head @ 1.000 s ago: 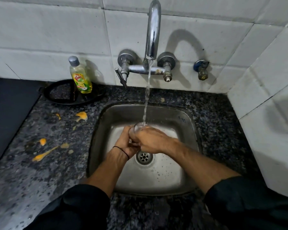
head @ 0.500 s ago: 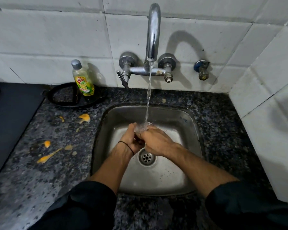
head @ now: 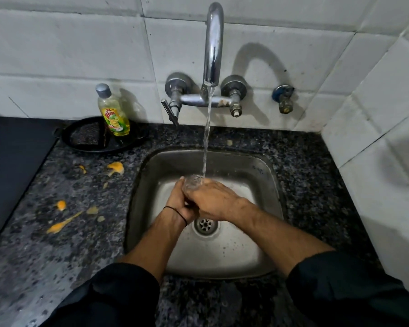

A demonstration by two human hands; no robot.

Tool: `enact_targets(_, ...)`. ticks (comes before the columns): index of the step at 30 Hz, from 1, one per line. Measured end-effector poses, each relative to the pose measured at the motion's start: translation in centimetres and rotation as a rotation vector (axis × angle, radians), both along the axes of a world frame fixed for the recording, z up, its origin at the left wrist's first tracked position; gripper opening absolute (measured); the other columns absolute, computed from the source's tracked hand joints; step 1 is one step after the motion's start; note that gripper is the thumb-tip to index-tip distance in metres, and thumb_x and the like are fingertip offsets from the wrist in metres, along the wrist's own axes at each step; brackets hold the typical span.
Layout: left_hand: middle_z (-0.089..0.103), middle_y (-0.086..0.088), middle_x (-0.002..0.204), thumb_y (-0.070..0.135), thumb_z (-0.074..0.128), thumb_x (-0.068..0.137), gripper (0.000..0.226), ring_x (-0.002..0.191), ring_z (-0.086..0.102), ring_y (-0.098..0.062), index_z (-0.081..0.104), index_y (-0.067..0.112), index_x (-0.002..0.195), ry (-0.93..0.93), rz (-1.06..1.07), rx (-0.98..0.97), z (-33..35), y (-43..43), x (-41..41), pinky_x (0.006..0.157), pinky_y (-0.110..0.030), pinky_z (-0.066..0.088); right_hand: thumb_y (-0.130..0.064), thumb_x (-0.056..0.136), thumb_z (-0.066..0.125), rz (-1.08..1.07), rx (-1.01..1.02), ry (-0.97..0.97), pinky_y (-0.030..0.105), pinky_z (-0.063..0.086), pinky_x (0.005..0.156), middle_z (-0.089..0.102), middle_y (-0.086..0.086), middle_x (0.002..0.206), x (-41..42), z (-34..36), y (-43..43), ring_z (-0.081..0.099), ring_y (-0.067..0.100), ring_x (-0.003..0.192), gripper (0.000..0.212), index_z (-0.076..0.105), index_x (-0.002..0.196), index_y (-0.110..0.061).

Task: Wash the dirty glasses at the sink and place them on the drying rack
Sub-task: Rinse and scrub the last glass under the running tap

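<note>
Wrapping round a clear glass (head: 192,182), the fingers (head: 180,183) of the left hand (head: 178,200) curl against its left side, while the fingers (head: 205,183) of the right hand (head: 214,198) close over it from the right. Both hands grasp the glass between them, and most of its body is hidden under them; only the upper rim shows. The glass is held above the basin of the sink (head: 275,185), a little behind the drain (head: 206,224), and a thin stream of water (head: 207,138) falls from the tap (head: 214,43) onto it right at the right hand's knuckles. A thin black band (head: 176,212) circles the left wrist, and both forearms run back into dark sleeves (head: 118,296) at the near edge of the view.

The steel sink is set into a dark speckled stone worktop (head: 69,244). On the worktop to the left lie several yellow-orange food scraps (head: 115,167), scattered well apart from the basin. Further back, against the white tiled wall (head: 57,55), a bottle of yellow dish soap (head: 113,114) stands upright on a black round tray (head: 80,140). A flat black surface (head: 10,161) fills the far left. To the right of the tap a small separate valve (head: 282,99) juts from the wall.
</note>
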State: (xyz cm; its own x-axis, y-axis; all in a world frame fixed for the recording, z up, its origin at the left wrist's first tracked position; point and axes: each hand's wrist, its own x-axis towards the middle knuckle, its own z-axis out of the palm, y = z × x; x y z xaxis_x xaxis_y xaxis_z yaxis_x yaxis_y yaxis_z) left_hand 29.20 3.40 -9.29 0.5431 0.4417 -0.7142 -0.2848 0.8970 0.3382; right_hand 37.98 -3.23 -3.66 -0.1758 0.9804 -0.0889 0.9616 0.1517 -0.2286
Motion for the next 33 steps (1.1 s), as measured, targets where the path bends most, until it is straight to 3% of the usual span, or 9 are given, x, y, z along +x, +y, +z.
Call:
enact_targets(4, 0.071, -0.011, 0.082, 0.037, 0.039, 0.102, 0.041, 0.076, 0.071, -0.021, 0.066, 0.007, 0.094, -0.004, -0.003, 0.052, 0.1, -0.9, 0.2, 0.066, -0.029, 0.057, -0.001, 0.080, 0.056, -0.258, -0.088, 0.226, 0.028, 0.039, 0.071, 0.057, 0.003, 0.088, -1.1, 0.2, 0.2, 0.056, 0.022, 0.090, 0.017, 0.053, 0.082, -0.018)
enact_targets(10, 0.055, -0.013, 0.095, 0.047, 0.075, 0.076, 0.050, 0.076, 0.052, -0.019, 0.055, 0.017, 0.110, -0.015, -0.094, 0.216, 0.0, -0.2, -0.1, 0.064, -0.033, 0.042, 0.003, 0.067, 0.056, -0.984, -0.251, 1.379, 0.031, 0.039, 0.062, 0.062, 0.006, 0.070, -1.9, 0.4, 1.6, 0.054, 0.018, 0.069, 0.021, 0.062, 0.059, -0.014)
enact_targets(15, 0.072, -0.016, 0.100, 0.042, 0.051, 0.098, 0.042, 0.097, 0.064, -0.030, 0.071, 0.005, 0.096, 0.134, -0.221, 0.132, 2.3, 1.1, -0.3, 0.099, -0.047, 0.046, -0.012, 0.093, 0.051, -0.280, -0.007, 0.180, 0.035, 0.048, 0.098, 0.060, 0.007, 0.118, -0.5, -1.2, -0.9, 0.056, 0.021, 0.108, 0.029, 0.057, 0.121, -0.015)
enact_targets(18, 0.072, -0.012, 0.069, 0.038, 0.050, 0.100, 0.042, 0.076, 0.066, -0.026, 0.070, 0.008, 0.078, 0.180, -0.273, 0.194, 2.4, 0.9, 0.3, 0.082, -0.042, 0.052, -0.012, 0.093, 0.054, -0.214, -0.033, 0.046, 0.036, 0.044, 0.106, 0.056, 0.010, 0.130, -0.5, -1.3, -1.3, 0.053, 0.026, 0.121, 0.040, 0.052, 0.133, -0.013)
enact_targets(20, 0.069, -0.008, 0.064, 0.029, 0.048, 0.102, 0.042, 0.064, 0.067, -0.020, 0.068, 0.009, 0.071, 0.135, -0.221, 0.249, 2.2, 0.6, 0.4, 0.067, -0.034, 0.055, -0.005, 0.083, 0.060, -0.398, -0.054, 0.328, 0.036, 0.053, 0.094, 0.062, 0.012, 0.120, -1.3, -1.8, -0.1, 0.060, 0.027, 0.113, 0.040, 0.059, 0.122, -0.010)
enact_targets(24, 0.057, -0.008, 0.081, 0.030, 0.058, 0.095, 0.016, 0.066, 0.062, -0.018, 0.053, 0.015, 0.100, -0.003, -0.075, 0.322, 1.4, 1.2, 0.1, 0.058, -0.031, 0.053, -0.014, 0.069, 0.056, -0.878, -0.091, 1.579, 0.036, 0.051, 0.087, 0.063, 0.029, 0.125, -2.0, -0.6, 0.8, 0.067, 0.028, 0.098, 0.053, 0.067, 0.119, 0.000)
enact_targets(26, 0.058, -0.009, 0.091, 0.023, 0.071, 0.084, 0.044, 0.075, 0.063, -0.020, 0.044, 0.021, 0.118, -0.031, -0.020, 0.389, 1.5, 1.8, 0.0, 0.063, -0.035, 0.055, -0.020, 0.084, 0.051, -1.066, 0.033, 2.116, 0.036, 0.048, 0.093, 0.057, 0.033, 0.133, -2.0, -0.5, 0.7, 0.064, 0.031, 0.099, 0.051, 0.062, 0.126, 0.008)
enact_targets(29, 0.064, -0.016, 0.108, 0.005, 0.070, 0.084, 0.055, 0.095, 0.065, -0.025, 0.046, 0.009, 0.133, -0.051, -0.001, 0.507, 2.9, 0.9, 0.4, 0.088, -0.043, 0.057, -0.024, 0.100, 0.043, -1.440, 0.208, 2.314, 0.035, 0.056, 0.081, 0.075, 0.018, 0.096, -2.4, -0.5, 0.7, 0.070, 0.029, 0.087, 0.035, 0.070, 0.100, -0.001)
enact_targets(33, 0.068, -0.008, 0.095, -0.014, 0.065, 0.082, 0.047, 0.079, 0.066, -0.012, 0.056, 0.005, 0.125, 0.117, -0.125, 0.873, 5.9, -2.0, 1.0, 0.074, -0.028, 0.057, -0.019, 0.099, 0.039, -1.792, 0.342, 2.316, 0.029, 0.052, 0.069, 0.068, 0.007, 0.059, -2.8, -0.2, 1.1, 0.062, 0.024, 0.070, 0.034, 0.059, 0.073, -0.011)
